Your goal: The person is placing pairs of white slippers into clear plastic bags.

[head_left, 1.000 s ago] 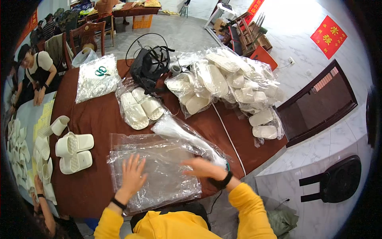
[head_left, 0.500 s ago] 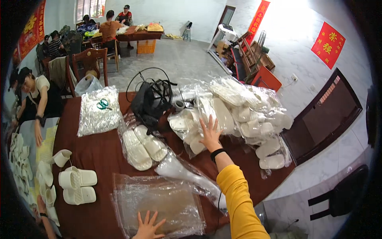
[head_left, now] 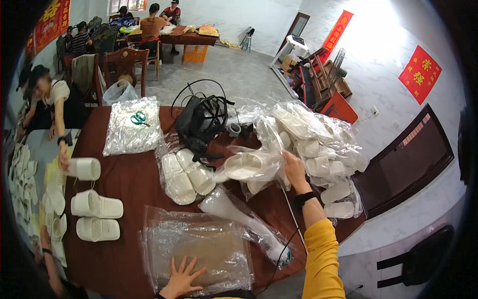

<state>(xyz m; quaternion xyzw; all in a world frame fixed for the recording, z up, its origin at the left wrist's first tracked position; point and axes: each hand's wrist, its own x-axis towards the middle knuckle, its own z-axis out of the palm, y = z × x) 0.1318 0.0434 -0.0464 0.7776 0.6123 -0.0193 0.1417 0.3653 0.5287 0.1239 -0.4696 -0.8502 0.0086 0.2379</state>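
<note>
My left hand (head_left: 182, 279) lies flat with spread fingers on a stack of clear plastic bags (head_left: 219, 236) at the table's near edge. At the middle right, my right hand (head_left: 295, 170) is closed on the edge of a clear bag holding white slippers (head_left: 246, 164). Those bagged slippers are tilted beside a heap of more bagged slippers (head_left: 323, 132). Another bagged pair of slippers (head_left: 184, 174) lies to the left of it. A long white plastic-wrapped bundle (head_left: 234, 214) stretches between the stack and my right forearm.
Bare white slippers (head_left: 99, 204) sit on the brown tablecloth (head_left: 114, 264) at left. A co-worker's hand (head_left: 63, 157) touches another white slipper (head_left: 84, 169). Behind are green scissors (head_left: 139, 118) on a pile of clear bags and a black bag with straps (head_left: 199, 122).
My right hand has gone from spread over the heap to gripping a slipper bag, now tilted differently. The co-worker's hand has reached the upper slipper. The whole view has shifted slightly.
</note>
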